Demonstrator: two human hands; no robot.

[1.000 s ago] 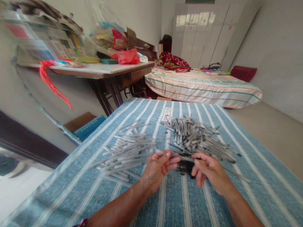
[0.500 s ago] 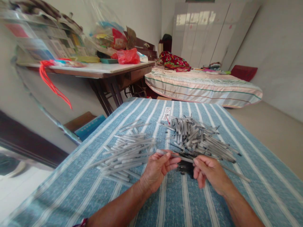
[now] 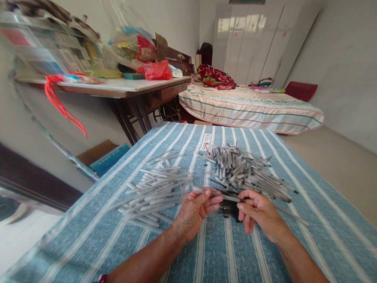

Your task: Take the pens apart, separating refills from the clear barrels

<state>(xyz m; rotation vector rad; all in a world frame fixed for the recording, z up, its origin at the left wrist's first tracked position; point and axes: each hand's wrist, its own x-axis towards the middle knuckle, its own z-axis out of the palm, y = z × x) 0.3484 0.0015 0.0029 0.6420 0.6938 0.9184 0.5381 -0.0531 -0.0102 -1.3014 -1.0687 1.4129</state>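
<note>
Between thumb and fingers, my left hand holds a pale grey pen-like stick. My right hand is closed at the stick's right end, its thumb and fingertips around the tip. Under the hands lies a small heap of black pieces, partly hidden. To the left is a pile of plain grey sticks. Beyond the hands, to the right, lies a larger pile of grey sticks with dark ends. One loose stick lies right of my right hand.
The piles lie on a blue and white striped cloth. A printed label is at the far middle. Behind stand a bed and, at the left, a desk with bags. A blue box sits beside the table.
The fingers of my right hand have shifted at the stick's right end, with the index finger raised a little. The whole view has moved slightly.
</note>
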